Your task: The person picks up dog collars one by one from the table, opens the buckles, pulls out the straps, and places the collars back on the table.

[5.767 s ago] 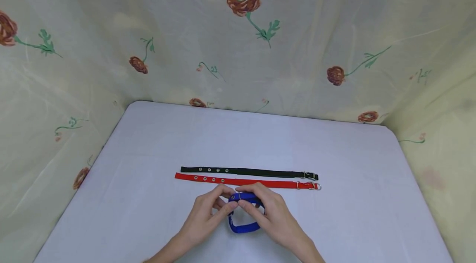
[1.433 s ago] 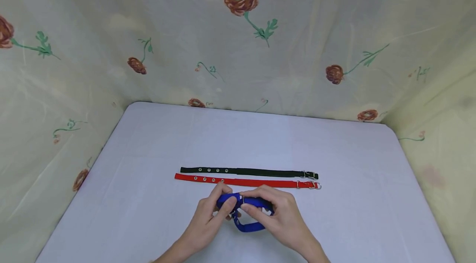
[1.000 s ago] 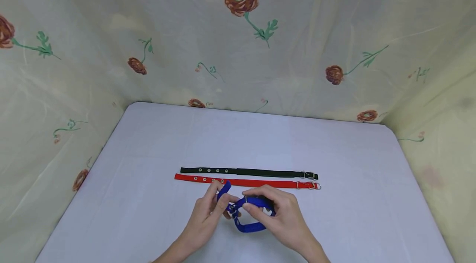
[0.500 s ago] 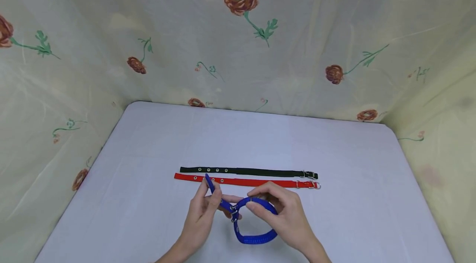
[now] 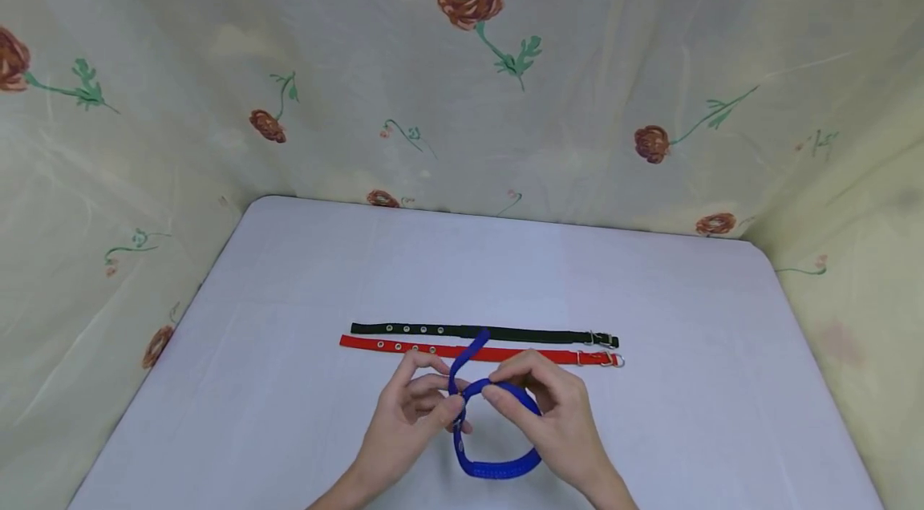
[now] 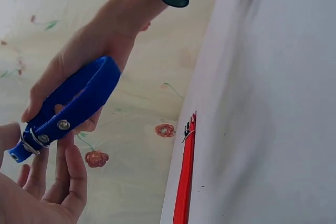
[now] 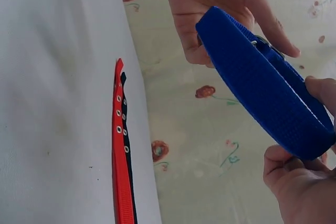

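A blue webbing collar [image 5: 498, 470], bent into a loop through its metal buckle [image 6: 32, 141], is held up in front of the body. My left hand [image 5: 404, 418] pinches it at the buckle side, thumb on the near face and fingers spread behind. The collar's free end [image 5: 469, 354] sticks up from there, away from the body. On the loop's right, my right hand [image 5: 559, 414] pinches the strap between thumb and forefinger. Metal eyelets [image 6: 63, 125] show along the strap in the left wrist view. The right wrist view shows the loop's broad outer face.
Beyond the hands a red collar [image 5: 505, 354] and a black collar [image 5: 520, 335] lie straight, side by side, on the white table [image 5: 289, 269]. Their buckles are at the right and their eyelets at the left. A flower-patterned curtain [image 5: 577, 93] surrounds the table.
The collar's free end came out from the strap beside the right fingers, swung left in the left hand, and now points up and right. The loop has widened; the other collars have not moved.
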Tool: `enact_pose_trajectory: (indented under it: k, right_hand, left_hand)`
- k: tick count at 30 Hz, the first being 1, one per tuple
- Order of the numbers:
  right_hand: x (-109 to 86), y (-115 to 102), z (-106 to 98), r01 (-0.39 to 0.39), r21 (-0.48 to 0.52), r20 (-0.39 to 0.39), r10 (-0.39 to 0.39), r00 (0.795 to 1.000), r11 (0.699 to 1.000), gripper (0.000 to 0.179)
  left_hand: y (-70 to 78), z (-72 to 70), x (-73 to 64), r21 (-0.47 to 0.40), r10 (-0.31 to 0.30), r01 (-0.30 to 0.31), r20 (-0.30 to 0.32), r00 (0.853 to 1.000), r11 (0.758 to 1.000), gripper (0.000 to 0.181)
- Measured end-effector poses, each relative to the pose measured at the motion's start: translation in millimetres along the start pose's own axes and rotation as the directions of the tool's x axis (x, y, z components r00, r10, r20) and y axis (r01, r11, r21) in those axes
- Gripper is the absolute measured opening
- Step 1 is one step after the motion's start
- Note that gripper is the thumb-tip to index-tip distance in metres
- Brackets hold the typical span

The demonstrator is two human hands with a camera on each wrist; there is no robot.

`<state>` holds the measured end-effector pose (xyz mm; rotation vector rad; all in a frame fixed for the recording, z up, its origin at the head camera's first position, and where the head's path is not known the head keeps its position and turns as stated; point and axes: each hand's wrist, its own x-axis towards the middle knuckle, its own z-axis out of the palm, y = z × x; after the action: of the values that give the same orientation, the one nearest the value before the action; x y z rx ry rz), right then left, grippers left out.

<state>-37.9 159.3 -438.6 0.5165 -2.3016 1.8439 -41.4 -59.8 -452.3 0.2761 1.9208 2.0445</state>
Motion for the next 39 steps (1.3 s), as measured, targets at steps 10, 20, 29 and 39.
enact_pose_trajectory:
  k: [10,20,29,39]
  right_hand:
    - [1.4,2.4,-0.3,-0.002,-0.104,-0.028,0.000,1.000,0.995,0.019]
    - [3.3,-1.3,5.8,-0.181,-0.261,-0.026,0.180,0.983,0.948,0.019]
    - [9.0,-2.1,17.3,-0.262,-0.202,0.013,0.270,0.963,0.944,0.010]
    - [14.0,-1.3,23.4,-0.256,-0.253,0.042,0.274,0.961,0.933,0.020]
  left_hand:
    - [-3.5,3.2,4.6,0.096,-0.048,0.054,-0.070,0.996,0.994,0.035]
    - [-2.6,2.0,7.8,0.226,0.052,-0.003,-0.207,0.977,0.974,0.021]
    - [-5.7,3.3,9.1,0.395,0.242,-0.181,-0.109,0.964,0.901,0.020]
    - [-5.4,0.5,11.0,0.486,0.276,-0.191,-0.109,0.955,0.853,0.022]
